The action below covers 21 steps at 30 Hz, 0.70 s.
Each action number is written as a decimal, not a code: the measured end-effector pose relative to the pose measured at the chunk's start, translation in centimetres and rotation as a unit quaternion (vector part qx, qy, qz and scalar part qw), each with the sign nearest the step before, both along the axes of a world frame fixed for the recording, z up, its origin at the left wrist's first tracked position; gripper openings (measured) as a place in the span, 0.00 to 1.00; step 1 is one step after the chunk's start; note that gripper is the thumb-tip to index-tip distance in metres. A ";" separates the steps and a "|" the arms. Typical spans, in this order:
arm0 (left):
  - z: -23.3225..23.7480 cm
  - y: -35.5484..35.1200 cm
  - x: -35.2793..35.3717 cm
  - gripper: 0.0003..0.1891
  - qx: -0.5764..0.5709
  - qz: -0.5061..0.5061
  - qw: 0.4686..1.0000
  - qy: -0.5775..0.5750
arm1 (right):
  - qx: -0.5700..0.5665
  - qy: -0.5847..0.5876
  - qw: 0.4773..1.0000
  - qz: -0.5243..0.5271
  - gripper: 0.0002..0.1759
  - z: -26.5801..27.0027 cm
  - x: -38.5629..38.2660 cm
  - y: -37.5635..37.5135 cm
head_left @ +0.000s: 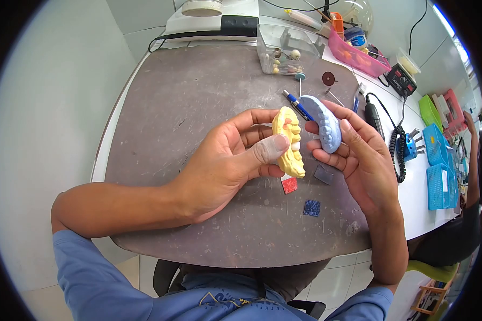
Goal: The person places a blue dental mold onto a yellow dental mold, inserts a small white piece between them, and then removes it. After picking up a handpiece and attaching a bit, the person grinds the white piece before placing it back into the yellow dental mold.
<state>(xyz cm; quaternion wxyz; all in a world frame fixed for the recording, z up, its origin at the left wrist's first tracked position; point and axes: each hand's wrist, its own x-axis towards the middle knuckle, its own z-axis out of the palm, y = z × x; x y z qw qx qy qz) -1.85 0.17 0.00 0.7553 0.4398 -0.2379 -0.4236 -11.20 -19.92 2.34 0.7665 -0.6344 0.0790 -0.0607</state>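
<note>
My left hand (pixel 238 147) is closed around a yellow dental model (pixel 289 158), thumb pressed on its near face. A white tooth and a small pink-red patch show on this cast. Just to the right, my right hand (pixel 364 155) grips a pale blue dental model (pixel 326 125) between thumb and fingers, its row of teeth turned toward the yellow one. A narrow gap separates the two casts. Below them on the bench lie a red square of articulating paper (pixel 290 185), a dark blue square (pixel 312 208) and a greyish square (pixel 323 174).
Behind the hands lie a blue pen (pixel 294 101), a brown disc (pixel 328 78) and a clear box (pixel 270 56) of small parts. A pink basket (pixel 353 56), a handpiece (pixel 373 115) with coiled cord and blue baskets (pixel 438 184) stand right. Another person (pixel 450 235) sits at far right.
</note>
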 end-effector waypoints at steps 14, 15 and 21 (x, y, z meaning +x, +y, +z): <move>-0.1 0.0 0.2 0.26 -0.002 -0.021 1.000 0.010 | 0.021 0.019 1.000 -0.006 0.23 0.5 -0.5 0.4; -0.1 0.0 0.1 0.26 -0.001 -0.020 1.000 0.010 | 0.004 0.020 1.000 -0.023 0.22 0.5 -0.6 0.7; 0.1 0.0 0.3 0.27 -0.010 -0.030 0.999 0.018 | -0.066 0.000 0.997 -0.050 0.22 0.7 -0.8 1.5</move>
